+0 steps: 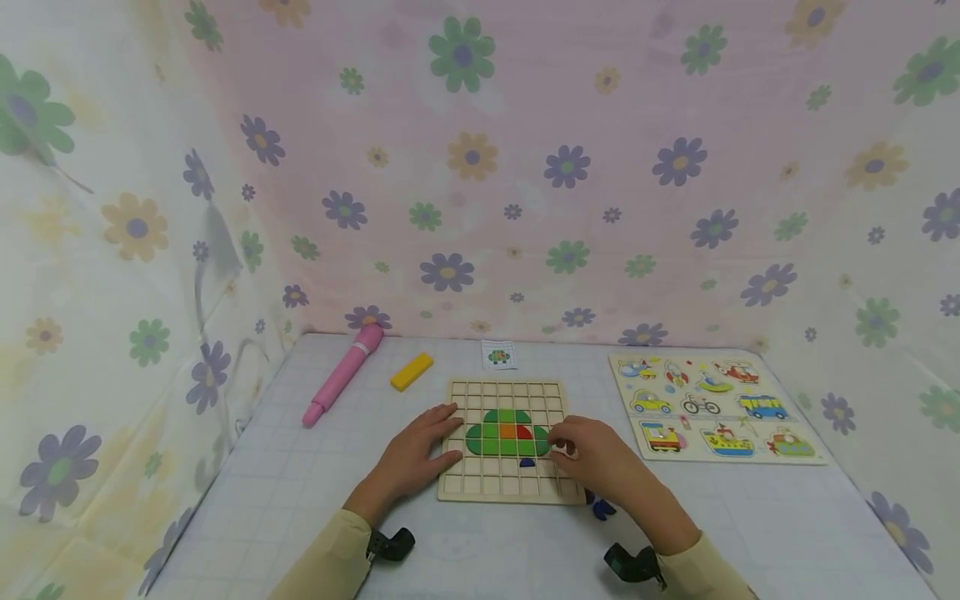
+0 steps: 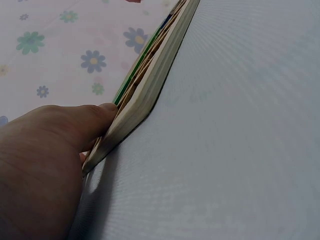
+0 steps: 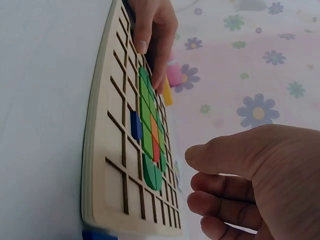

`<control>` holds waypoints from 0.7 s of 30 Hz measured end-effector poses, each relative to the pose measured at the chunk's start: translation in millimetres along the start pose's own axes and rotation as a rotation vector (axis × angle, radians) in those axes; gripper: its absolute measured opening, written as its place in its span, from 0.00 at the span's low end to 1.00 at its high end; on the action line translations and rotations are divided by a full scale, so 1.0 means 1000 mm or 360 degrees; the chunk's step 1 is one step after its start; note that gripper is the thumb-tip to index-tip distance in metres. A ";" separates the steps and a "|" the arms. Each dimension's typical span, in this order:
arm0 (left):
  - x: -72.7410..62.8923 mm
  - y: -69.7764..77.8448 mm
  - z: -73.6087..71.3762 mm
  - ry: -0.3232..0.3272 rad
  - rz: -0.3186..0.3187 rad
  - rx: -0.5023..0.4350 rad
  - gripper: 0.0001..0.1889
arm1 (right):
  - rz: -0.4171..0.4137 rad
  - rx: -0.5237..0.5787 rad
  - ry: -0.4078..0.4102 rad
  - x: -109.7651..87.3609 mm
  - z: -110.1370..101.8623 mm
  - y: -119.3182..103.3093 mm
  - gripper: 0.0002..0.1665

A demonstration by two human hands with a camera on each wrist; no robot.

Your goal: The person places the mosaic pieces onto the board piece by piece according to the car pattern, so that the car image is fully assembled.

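Note:
A wooden grid board [image 1: 498,492] lies on the table with green, orange and red pieces set in a rounded pattern [image 1: 491,446]. One dark blue piece [image 1: 527,462] sits below the pattern, tilted in the right wrist view. My left hand [image 1: 411,454] rests on the board's left edge, its thumb [image 2: 92,120] lying over the rim. Above the right side of the board is my right hand [image 1: 603,458], fingers loosely bent. In the right wrist view the thumb [image 3: 220,155] stands apart from the visible fingers, and nothing shows between them.
More dark blue pieces [image 1: 602,508] lie by the board's lower right corner. Behind the board is a small picture card [image 1: 498,355]. A yellow block [image 1: 412,372] and a pink stick-shaped object [image 1: 343,375] lie left, a vehicle picture puzzle [image 1: 720,408] right. Flowered cloth [image 1: 517,192] surrounds the table.

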State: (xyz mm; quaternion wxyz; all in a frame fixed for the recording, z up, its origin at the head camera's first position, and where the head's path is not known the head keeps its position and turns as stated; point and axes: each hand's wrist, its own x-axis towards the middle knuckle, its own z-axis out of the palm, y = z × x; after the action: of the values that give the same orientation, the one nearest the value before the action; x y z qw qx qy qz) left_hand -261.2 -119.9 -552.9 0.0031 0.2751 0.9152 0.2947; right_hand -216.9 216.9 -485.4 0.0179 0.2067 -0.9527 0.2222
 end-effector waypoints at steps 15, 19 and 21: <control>0.001 -0.004 0.002 -0.0001 0.0007 0.0021 0.31 | 0.0087 -0.0022 0.0021 -0.042 -0.030 0.018 0.10; 0.000 -0.003 0.002 -0.0003 0.0007 0.0022 0.31 | 0.0125 -0.0011 0.0003 -0.053 -0.030 0.024 0.11; 0.000 -0.002 0.002 -0.0008 0.0011 0.0011 0.31 | 0.0150 0.0006 -0.0023 -0.058 -0.031 0.027 0.11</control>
State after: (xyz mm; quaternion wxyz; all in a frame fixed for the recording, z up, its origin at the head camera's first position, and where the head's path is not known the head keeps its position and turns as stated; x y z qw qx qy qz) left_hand -262.2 -120.1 -555.4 0.0034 0.2790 0.9152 0.2907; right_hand -176.1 274.3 -476.3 0.0001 0.1631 -0.9611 0.2230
